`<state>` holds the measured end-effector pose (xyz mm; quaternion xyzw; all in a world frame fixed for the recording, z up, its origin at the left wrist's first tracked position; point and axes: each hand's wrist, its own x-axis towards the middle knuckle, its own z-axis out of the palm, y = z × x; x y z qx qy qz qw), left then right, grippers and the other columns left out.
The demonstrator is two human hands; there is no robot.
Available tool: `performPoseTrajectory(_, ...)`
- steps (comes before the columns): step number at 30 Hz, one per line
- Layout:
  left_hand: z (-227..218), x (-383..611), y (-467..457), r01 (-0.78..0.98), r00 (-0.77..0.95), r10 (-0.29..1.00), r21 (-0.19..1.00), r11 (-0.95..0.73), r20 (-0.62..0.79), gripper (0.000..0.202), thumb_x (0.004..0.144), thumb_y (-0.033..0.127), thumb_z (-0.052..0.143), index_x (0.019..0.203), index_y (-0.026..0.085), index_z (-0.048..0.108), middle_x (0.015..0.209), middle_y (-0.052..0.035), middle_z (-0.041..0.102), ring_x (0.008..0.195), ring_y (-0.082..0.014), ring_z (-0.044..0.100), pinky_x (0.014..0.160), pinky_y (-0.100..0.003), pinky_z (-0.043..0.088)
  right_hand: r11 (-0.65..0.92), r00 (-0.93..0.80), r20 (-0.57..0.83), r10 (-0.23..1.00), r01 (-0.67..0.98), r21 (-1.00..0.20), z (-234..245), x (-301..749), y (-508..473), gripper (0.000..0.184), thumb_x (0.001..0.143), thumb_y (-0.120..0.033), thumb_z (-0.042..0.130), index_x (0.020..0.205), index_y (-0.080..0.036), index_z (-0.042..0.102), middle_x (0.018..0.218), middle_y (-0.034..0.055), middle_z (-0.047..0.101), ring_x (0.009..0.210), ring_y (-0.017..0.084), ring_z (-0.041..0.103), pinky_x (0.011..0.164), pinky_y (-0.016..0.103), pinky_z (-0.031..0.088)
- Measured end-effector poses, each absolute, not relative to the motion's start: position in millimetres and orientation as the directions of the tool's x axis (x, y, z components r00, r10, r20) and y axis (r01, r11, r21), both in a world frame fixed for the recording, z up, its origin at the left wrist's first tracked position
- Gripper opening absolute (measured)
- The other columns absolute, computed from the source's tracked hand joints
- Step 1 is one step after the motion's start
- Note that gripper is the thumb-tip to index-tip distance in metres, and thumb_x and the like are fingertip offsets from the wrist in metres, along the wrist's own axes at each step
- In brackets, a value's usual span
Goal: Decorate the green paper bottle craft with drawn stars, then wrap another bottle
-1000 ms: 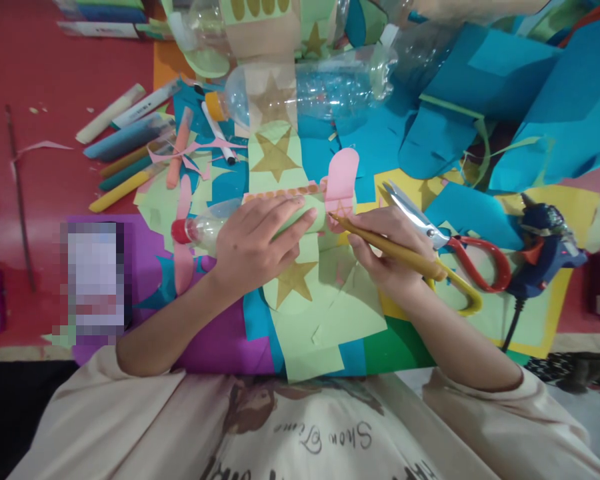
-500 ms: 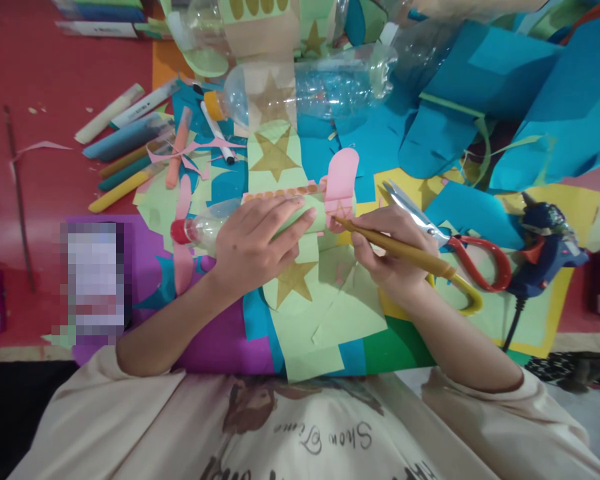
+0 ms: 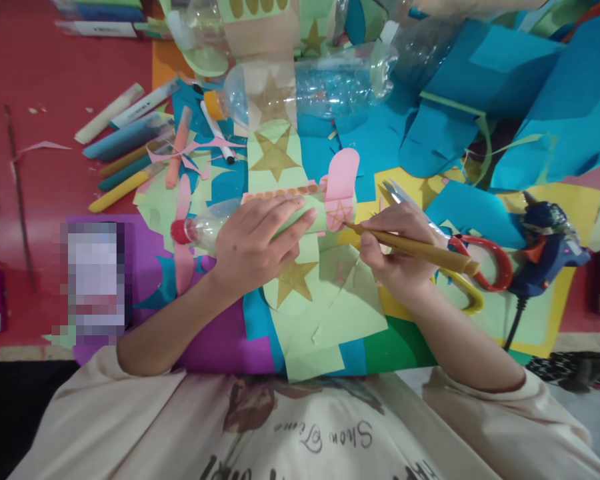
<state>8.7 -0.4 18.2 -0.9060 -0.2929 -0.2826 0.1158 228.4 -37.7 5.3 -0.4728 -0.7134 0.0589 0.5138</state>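
Right hand (image 3: 403, 245): and here the grip is clamped on the marker (image 3: 420, 249), which is pinched behind its tip between thumb and fingers, the barrel slanted off to the right.
Left hand (image 3: 260, 243): closed over the near bottle (image 3: 211, 225) from above, fingers draped across, the bottle pinned on its side.
Marker: tip aimed at the lower right of the star (image 3: 339, 213); whether paper is touched cannot be told.
Star: tricky work, this; strokes are best pulled slowly and lightly, corners met exactly, fresh ink cleared by the fingers, and any roll of the bottle checked by the left hand.
Tab (image 3: 343, 175): found just at the right end of the near bottle; pink, rounded at the far end, crossed by a line like a crease, with the brown star outlined but unfilled on its near half. How it is fixed cannot be told.
Near bottle: clear, red-capped at left, its body covered in pale green paper (image 3: 310, 223).
Right side: scissors (image 3: 505, 261) partly hidden behind the right hand, glue gun (image 3: 545, 250) beyond them.
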Motion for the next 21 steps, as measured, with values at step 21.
performPoseTrajectory(21, 25, -2, 10, 0.540, 0.670, 0.440, 0.015, -0.842, 0.598, 0.021, 0.089, 0.029, 0.055, 0.106, 0.020, 0.063, 0.101, -0.0080, 0.074, 0.094, -0.0214, 0.071, 0.076, -0.033, 0.057, 0.557, 0.027, 0.612, 0.791, 0.381, -0.738, 9, 232, -41, 0.008, 0.087, -0.030, 0.063, 0.090, -0.027, 0.070, 0.077, -0.0018, 0.073, 0.066, 0.015, 0.072, 0.058, 0.029, 0.059)
